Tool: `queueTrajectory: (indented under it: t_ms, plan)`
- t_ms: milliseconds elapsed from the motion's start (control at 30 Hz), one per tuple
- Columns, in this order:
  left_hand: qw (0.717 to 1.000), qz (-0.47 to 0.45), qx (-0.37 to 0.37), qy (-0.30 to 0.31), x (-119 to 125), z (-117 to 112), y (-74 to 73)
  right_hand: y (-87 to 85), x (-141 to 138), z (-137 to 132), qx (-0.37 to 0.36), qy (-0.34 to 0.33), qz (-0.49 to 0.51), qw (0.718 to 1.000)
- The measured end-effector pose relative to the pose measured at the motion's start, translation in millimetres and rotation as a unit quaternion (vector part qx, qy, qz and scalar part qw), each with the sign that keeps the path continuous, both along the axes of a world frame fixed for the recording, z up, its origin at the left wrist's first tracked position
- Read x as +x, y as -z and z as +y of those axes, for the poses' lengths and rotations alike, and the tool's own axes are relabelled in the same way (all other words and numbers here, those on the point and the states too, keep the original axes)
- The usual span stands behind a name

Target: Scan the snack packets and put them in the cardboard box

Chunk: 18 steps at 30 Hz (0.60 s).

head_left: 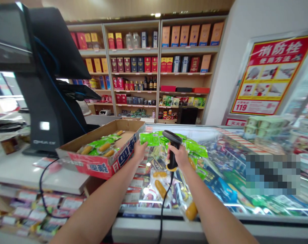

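Observation:
In the head view my left hand (140, 149) pinches a bright green snack packet (150, 138) at its left end. My right hand (179, 154) is wrapped round the handle of a black and yellow barcode scanner (172, 135), just right of that packet. A black cable hangs from the scanner's handle. More green packets (196, 149) lie behind and beside it on the glass freezer top (207, 130). Closer to me are clear-wrapped, orange-brown sausages (160, 188). Left of my left hand, an open cardboard box (93, 166) holds several green packets and sausages.
A black checkout terminal (49, 101) stands on the white counter (19, 169) at left. Packaged goods show through the freezer glass. Stacked tubs (265, 125) sit at right. Behind are shelves of boxes and bottles (133, 64). A red notice (270, 74) hangs on the wall.

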<state>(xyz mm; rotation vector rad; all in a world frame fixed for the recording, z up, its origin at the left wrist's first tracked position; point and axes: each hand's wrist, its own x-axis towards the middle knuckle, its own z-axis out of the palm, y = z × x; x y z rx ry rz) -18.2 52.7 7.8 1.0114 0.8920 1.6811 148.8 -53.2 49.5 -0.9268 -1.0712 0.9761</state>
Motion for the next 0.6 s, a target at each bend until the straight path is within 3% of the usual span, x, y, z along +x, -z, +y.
queueTrajectory:
  t_ms: [133, 600]
  plan:
    - [0.998, -0.055, 0.024, 0.018, 0, -8, -6.5, -0.1, -2, -3, 0.002, -0.029, -0.046, 0.999]
    - [0.998, 0.013, 0.050, -0.026, -3, 0, 3.7, 5.4, -2, 1, -0.009, -0.034, -0.078, 0.996]
